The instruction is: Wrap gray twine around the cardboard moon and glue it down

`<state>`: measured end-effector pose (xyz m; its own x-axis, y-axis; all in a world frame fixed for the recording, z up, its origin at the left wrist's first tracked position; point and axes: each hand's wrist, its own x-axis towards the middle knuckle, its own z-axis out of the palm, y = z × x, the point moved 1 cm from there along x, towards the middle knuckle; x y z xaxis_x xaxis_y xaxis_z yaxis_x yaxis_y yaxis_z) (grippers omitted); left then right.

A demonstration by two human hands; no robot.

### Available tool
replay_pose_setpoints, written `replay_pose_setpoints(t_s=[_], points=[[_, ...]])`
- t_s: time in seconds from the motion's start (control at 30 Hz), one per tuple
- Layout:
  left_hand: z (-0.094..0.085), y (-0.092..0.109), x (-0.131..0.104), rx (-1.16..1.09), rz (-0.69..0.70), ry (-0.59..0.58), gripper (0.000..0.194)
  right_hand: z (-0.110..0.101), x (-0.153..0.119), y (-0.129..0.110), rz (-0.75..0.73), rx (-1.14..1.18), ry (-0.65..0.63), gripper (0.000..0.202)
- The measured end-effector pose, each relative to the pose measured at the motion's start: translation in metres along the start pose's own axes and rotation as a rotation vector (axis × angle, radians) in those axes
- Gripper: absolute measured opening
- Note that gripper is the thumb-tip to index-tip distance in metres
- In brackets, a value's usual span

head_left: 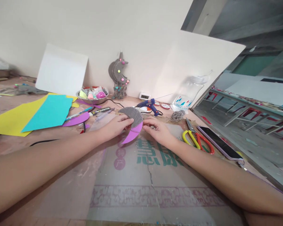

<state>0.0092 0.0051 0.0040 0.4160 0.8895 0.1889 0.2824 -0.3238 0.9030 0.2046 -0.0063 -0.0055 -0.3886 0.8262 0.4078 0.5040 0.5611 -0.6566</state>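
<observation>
The scene is viewed from one head-worn camera, aimed forward and down along both forearms at the counter (61, 188). The wall (132, 31) behind is seen close, and the edges are perhaps bent by the lens.

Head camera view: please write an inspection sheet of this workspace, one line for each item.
Surface: table covered by flattened printed cardboard.
Job's things: crescent, purple, partly wound with grey string, held between both hands.
Clutter: yellow and teal sheets, bowl, glue gun, scissors, phone, string ball.
Grippers: left hand and right hand pinch the crescent's edges.
Cables: black cable lies on the table at left.
Surroundings: white boards lean on the wall; finished crescent ornament stands there.
</observation>
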Motion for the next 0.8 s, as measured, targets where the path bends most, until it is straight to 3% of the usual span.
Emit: replay_pose_setpoints(t_s=[0.23,0.4,0.63,0.8], points=[[0.003,-0.005,-0.001,-0.138,-0.069,0.019,0.029,-0.004,-0.002,-0.007,-0.037,0.056,0.116,0.014],[0.002,-0.002,-0.002,-0.066,-0.061,0.057,0.029,-0.015,-0.003,-0.011,-0.087,-0.058,0.344,0.017],[0.002,0.001,-0.003,-0.115,-0.087,0.029,0.028,-0.05,0.008,-0.018,-0.021,0.217,0.52,0.02],[0.001,0.0,-0.003,-0.157,-0.103,-0.014,0.028,-0.076,0.013,-0.041,-0.08,0.042,0.729,0.019]])
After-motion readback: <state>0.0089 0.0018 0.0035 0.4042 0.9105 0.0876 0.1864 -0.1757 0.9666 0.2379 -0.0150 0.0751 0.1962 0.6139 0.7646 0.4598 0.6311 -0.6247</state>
